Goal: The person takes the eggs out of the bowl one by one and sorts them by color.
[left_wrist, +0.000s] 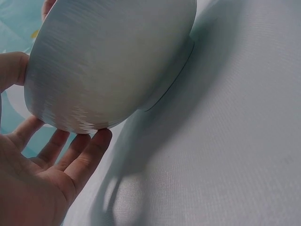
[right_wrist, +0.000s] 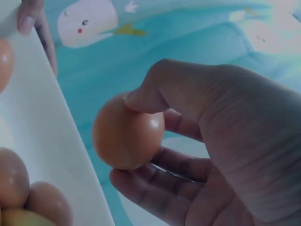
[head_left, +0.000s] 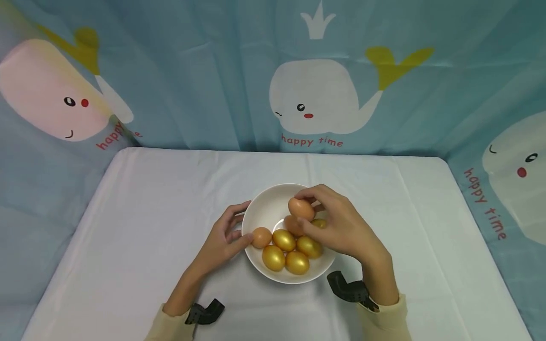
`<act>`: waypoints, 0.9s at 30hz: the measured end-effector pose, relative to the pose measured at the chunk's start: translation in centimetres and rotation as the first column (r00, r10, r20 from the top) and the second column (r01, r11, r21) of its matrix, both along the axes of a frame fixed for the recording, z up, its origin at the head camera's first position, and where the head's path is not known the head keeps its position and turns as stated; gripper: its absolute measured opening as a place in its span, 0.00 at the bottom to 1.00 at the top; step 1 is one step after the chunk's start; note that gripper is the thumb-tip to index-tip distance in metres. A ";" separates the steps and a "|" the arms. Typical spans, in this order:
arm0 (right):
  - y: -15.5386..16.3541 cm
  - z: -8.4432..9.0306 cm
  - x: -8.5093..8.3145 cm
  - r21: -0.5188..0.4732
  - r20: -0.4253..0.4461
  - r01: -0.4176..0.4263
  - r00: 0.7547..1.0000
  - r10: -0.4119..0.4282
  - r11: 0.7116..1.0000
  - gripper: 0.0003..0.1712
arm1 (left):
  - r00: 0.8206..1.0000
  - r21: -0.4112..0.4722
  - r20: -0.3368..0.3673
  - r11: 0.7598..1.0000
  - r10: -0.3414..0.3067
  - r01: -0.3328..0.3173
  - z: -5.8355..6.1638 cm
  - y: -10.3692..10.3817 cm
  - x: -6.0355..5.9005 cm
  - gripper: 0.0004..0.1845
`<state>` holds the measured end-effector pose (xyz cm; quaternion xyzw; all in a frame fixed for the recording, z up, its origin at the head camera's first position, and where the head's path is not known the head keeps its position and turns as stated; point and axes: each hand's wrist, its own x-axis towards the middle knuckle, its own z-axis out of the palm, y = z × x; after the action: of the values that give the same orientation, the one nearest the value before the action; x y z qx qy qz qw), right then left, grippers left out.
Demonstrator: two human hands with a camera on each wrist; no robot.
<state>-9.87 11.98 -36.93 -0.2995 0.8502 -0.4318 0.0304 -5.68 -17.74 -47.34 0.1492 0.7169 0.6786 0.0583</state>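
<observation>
A white bowl (head_left: 265,208) stands on the white-covered table with brown eggs and several golden eggs (head_left: 297,262) inside. My left hand (head_left: 222,239) holds it at the left, thumb at the rim and fingertips against the outer wall (left_wrist: 108,61). Over the bowl's far right part, my right hand (head_left: 341,220) pinches a brown egg (right_wrist: 128,132) between thumb and fingers. Just below that egg another brown egg (head_left: 293,226) lies among the golden ones. One more brown egg (head_left: 261,237) rests by my left thumb. The right hand partly hides a golden egg (head_left: 319,223).
A white cloth (head_left: 170,199) covers the table around the bowl. Behind and at both sides hangs a blue curtain (head_left: 204,94) printed with whales. A black wrist mount (head_left: 205,312) sits on the left wrist and another black mount (head_left: 350,289) on the right.
</observation>
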 end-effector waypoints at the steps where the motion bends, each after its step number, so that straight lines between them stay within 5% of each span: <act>1: 0.1 -0.1 -0.1 -0.009 -0.004 -0.003 1.000 0.003 1.000 0.22 | 1.000 -0.001 -0.003 1.000 0.000 0.000 0.0 0.0 0.0 0.36; 27: 1.2 0.0 -1.6 0.002 0.034 0.025 0.999 -0.025 1.000 0.22 | 1.000 -0.007 0.000 1.000 -0.002 0.002 -0.3 0.0 -0.2 0.37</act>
<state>-11.49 13.22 -36.98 -0.2813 0.8537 -0.4364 0.0398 -5.86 -17.72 -47.59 0.1498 0.7190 0.6761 0.0595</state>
